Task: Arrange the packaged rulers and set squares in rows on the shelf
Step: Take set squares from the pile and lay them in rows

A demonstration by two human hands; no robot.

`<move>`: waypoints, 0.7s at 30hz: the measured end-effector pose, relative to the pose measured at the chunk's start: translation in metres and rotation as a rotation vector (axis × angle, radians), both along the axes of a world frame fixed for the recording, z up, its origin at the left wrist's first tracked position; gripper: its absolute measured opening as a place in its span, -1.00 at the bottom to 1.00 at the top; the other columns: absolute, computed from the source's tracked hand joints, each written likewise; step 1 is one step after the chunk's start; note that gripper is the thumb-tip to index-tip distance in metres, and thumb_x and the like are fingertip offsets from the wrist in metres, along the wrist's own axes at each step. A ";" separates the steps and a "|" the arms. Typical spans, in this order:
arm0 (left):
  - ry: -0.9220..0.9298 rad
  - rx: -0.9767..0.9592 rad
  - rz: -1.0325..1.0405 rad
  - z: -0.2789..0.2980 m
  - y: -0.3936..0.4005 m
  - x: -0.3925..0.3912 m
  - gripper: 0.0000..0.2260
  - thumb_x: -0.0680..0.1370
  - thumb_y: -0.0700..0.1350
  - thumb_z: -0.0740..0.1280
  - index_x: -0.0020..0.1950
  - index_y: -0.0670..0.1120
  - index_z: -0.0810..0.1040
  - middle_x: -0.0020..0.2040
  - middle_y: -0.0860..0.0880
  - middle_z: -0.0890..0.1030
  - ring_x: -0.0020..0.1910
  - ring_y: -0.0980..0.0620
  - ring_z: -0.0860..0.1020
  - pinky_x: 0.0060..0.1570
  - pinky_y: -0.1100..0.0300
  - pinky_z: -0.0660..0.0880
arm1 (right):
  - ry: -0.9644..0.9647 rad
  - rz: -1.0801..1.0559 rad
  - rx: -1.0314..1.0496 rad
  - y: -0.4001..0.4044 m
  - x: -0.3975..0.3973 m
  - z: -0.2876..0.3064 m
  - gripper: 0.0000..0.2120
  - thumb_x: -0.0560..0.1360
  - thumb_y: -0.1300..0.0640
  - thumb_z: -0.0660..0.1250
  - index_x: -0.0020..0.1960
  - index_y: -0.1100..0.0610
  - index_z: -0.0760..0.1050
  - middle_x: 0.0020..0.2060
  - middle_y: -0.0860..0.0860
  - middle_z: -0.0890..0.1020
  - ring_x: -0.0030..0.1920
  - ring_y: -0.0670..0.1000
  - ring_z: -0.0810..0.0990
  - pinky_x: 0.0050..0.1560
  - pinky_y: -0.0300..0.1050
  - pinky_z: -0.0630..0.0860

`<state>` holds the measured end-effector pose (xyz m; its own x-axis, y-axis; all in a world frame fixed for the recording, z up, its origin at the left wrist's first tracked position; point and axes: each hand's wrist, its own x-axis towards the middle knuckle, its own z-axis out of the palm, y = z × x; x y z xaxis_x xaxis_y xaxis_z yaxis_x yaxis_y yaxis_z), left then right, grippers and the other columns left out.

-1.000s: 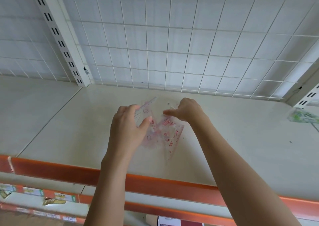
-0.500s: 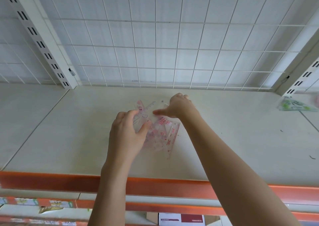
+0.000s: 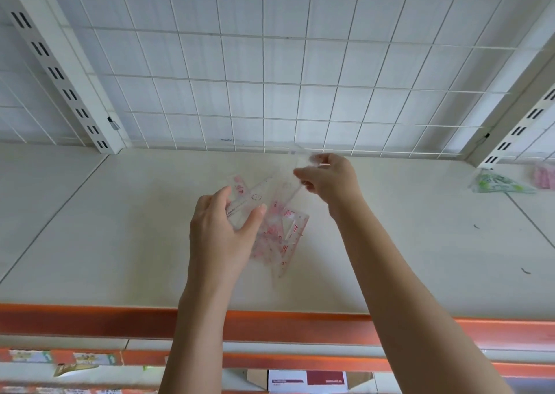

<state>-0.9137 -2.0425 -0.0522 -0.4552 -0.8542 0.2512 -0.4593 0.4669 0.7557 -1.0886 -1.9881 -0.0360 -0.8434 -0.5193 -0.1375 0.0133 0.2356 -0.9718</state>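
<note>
A loose pile of clear packaged set squares and rulers with red print (image 3: pixel 282 237) lies in the middle of the cream shelf (image 3: pixel 120 243). My left hand (image 3: pixel 222 237) grips one clear packet (image 3: pixel 243 201) at the pile's left side, thumb on top. My right hand (image 3: pixel 327 180) pinches the top end of another clear packet (image 3: pixel 300 156) and holds it up near the back of the shelf, close to the wire grid. Its lower end still reaches down to the pile.
A white wire grid back panel (image 3: pixel 270 93) rises behind the shelf between two slotted uprights (image 3: pixel 60 72). A green packet (image 3: pixel 495 183) and a pink one (image 3: pixel 545 177) lie at the far right. An orange front rail (image 3: pixel 90 318) edges the shelf; a box (image 3: pixel 306 381) sits below.
My right hand has risen and moved back to the right, lifting a clear packet away from the pile. My left hand has stayed on its packet.
</note>
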 end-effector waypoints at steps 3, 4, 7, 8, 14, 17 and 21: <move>0.046 -0.001 -0.006 0.005 0.012 -0.009 -0.50 0.43 0.10 0.41 0.30 -0.09 0.49 0.05 0.01 0.43 0.02 0.03 0.51 0.05 0.20 0.43 | -0.032 -0.007 -0.181 0.027 -0.005 0.010 -0.87 0.41 0.28 0.44 -0.18 0.11 0.51 -0.38 -0.03 0.56 -0.40 -0.10 0.53 -0.34 -0.33 0.45; 0.055 -0.021 -0.012 0.006 0.016 -0.012 -0.52 0.42 0.10 0.42 0.27 -0.09 0.51 0.02 0.02 0.41 -0.02 0.03 0.51 0.04 0.18 0.45 | -0.024 -0.014 -0.210 0.036 -0.007 0.013 -0.89 0.43 0.24 0.42 -0.19 0.09 0.52 -0.38 -0.06 0.56 -0.41 -0.14 0.53 -0.36 -0.36 0.42; 0.092 -0.110 -0.049 0.011 0.032 -0.026 -0.58 0.41 0.05 0.45 0.20 -0.10 0.57 0.03 0.00 0.40 -0.03 0.07 0.49 0.03 0.23 0.42 | 0.006 -0.023 -0.292 0.062 -0.012 0.023 -0.90 0.52 0.16 0.32 -0.17 0.04 0.51 -0.35 -0.10 0.53 -0.36 -0.15 0.55 -0.29 -0.34 0.42; 0.125 -0.137 -0.065 0.012 0.038 -0.032 -0.61 0.41 0.03 0.46 0.18 -0.10 0.59 0.07 -0.02 0.39 0.00 0.15 0.47 0.05 0.24 0.42 | 0.016 -0.022 -0.312 0.073 -0.014 0.027 -0.89 0.56 0.13 0.27 -0.14 0.04 0.49 -0.33 -0.09 0.52 -0.32 -0.13 0.58 -0.25 -0.31 0.45; 0.241 -0.149 -0.195 0.023 0.094 -0.074 -0.64 0.43 -0.06 0.46 0.21 -0.01 0.56 0.21 -0.08 0.33 -0.30 0.17 0.50 -0.10 0.57 0.35 | 0.194 -0.063 -0.236 0.155 -0.031 0.041 -0.79 0.64 0.01 0.03 -0.09 0.02 0.36 -0.25 0.01 0.56 -0.41 0.05 0.62 -0.41 -0.18 0.49; 0.226 -0.159 -0.237 0.028 0.135 -0.101 -0.63 0.44 -0.01 0.42 0.24 -0.01 0.53 0.08 0.00 0.32 -0.46 0.04 0.43 -0.12 0.49 0.39 | 0.326 -0.131 -0.174 0.208 -0.048 0.040 -0.86 0.61 0.00 0.12 -0.09 -0.01 0.35 -0.34 -0.02 0.56 -0.54 -0.04 0.51 -0.50 -0.21 0.37; 0.171 -0.118 -0.287 0.030 0.207 -0.141 -0.59 0.45 -0.05 0.42 0.28 -0.05 0.48 0.05 -0.01 0.33 -0.17 -0.14 0.52 -0.02 0.29 0.37 | 0.400 -0.151 -0.044 0.292 -0.077 0.038 -0.47 0.36 -0.07 0.47 0.14 -0.08 0.20 -0.33 0.00 0.48 -0.56 -0.06 0.49 -0.43 -0.18 0.38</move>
